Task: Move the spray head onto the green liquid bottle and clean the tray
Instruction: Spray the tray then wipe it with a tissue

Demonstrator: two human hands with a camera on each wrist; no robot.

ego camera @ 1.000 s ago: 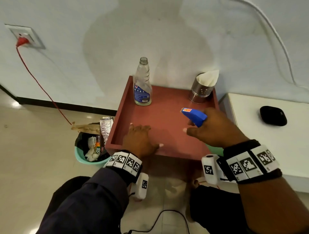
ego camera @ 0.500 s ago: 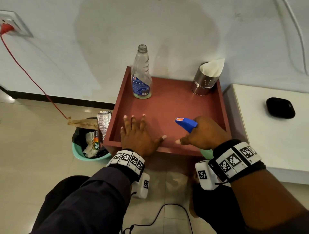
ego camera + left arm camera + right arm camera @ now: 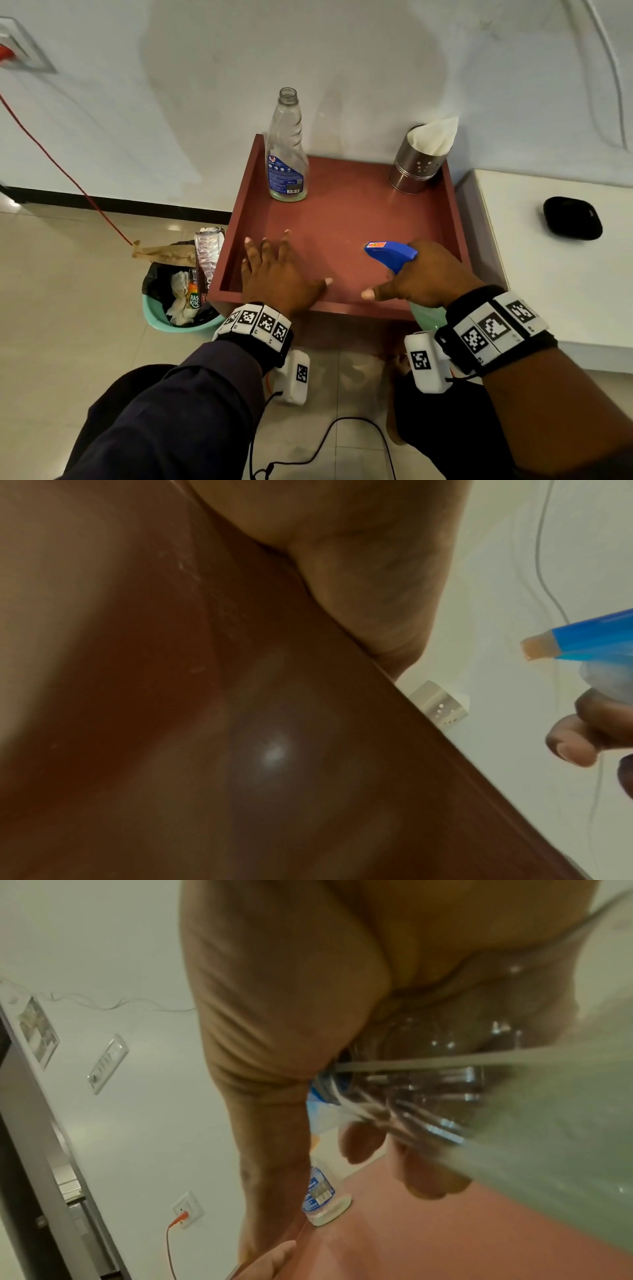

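The blue spray head (image 3: 392,255) sits on the tilted green liquid bottle (image 3: 428,315) above the red tray's (image 3: 342,212) near edge.

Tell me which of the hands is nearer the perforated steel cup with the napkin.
Right. The right hand, gripping the blue spray head, sits below the perforated steel cup; the left hand lies farther left.

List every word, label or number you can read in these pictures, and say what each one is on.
"RAS KIK": on an orange packet in the green bin.
Blue label on the clear capless bottle: print too small to read.
Red sticker on the blue spray head held in the right hand: not legible.
Silver wrapper in the bin: lettering blurred.
Wristband squares: coded patterns, no words.
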